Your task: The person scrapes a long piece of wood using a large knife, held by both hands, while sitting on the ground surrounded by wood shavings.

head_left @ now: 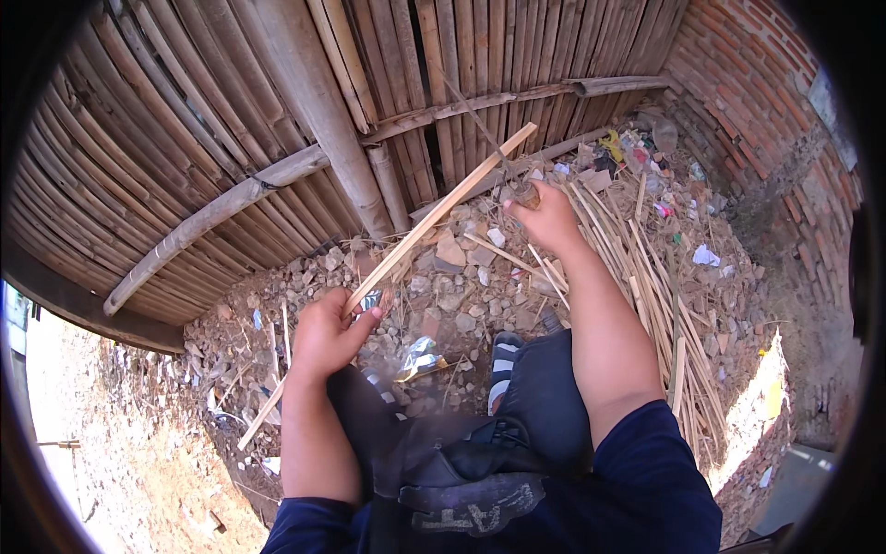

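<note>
My left hand (328, 337) is closed around a long pale strip of split bamboo or wood (443, 209), which slants up and to the right. Below that wrist a similar pale length (262, 417) shows, roughly in line with it; my forearm hides whether they join. My right hand (551, 222) grips the handle of a long, thin-bladed knife (475, 118). Its dark blade points up and to the left and crosses the strip near the far end. Whether the edge touches the strip I cannot tell.
Many cut strips (614, 245) lie piled at my right. Stones and rubble cover the ground, with a crumpled shiny wrapper (421, 360) near my striped sandal (503, 365). A bamboo wall (221, 120) rises ahead and left; a brick wall (757, 102) stands at right.
</note>
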{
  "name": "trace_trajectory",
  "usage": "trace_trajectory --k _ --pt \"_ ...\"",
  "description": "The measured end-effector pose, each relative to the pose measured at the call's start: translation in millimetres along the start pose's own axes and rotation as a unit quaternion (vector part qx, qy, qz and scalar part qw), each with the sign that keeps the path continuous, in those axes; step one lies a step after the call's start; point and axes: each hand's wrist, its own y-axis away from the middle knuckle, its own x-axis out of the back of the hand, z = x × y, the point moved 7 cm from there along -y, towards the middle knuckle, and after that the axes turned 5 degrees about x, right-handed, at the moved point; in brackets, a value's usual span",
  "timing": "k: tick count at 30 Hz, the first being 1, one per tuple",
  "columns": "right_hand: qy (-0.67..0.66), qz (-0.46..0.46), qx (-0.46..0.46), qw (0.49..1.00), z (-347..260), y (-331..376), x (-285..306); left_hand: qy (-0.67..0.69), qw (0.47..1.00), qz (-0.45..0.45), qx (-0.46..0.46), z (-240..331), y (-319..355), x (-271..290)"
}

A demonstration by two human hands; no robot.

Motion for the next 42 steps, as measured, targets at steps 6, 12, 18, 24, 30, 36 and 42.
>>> trace_trajectory --k 6,12,18,24,30,36,42 --pt "-0.05 -0.064 0.054 0.995 -35.7 12.5 -17.6 -0.029 1.0 -0.004 0.004 -3.1 -3.9 -9.7" --pt "-0.386 -0.161 -0.033 0.908 -52.3 23.4 -51.2 -0.036 0.999 -0.003 -0.022 0.4 -2.7 -14.2" --pt "-0.38 -0.061 -0.078 0.92 -28.2 14.5 -28.9 -0.066 0.998 -0.023 0.002 2.2 -1.2 -12.6" --pt "-0.476 0.125 -0.079 0.867 22.2 -4.0 20.5 -0.173 0.983 -0.001 0.061 -20.9 -5.6 -4.2" --pt "-0.331 0.25 -0.105 0.904 31.9 2.3 47.3 -0.14 0.988 0.056 0.029 -8.7 -7.1 3.5" --pt "-0.092 0.099 -0.004 0.991 -4.2 3.5 16.3 -0.089 0.993 0.058 0.059 -4.9 -8.1 0.0" --pt "0.073 -0.113 0.088 0.987 -81.2 29.3 -35.5 -0.034 0.994 0.103 0.006 -1.8 -7.9 -5.5"
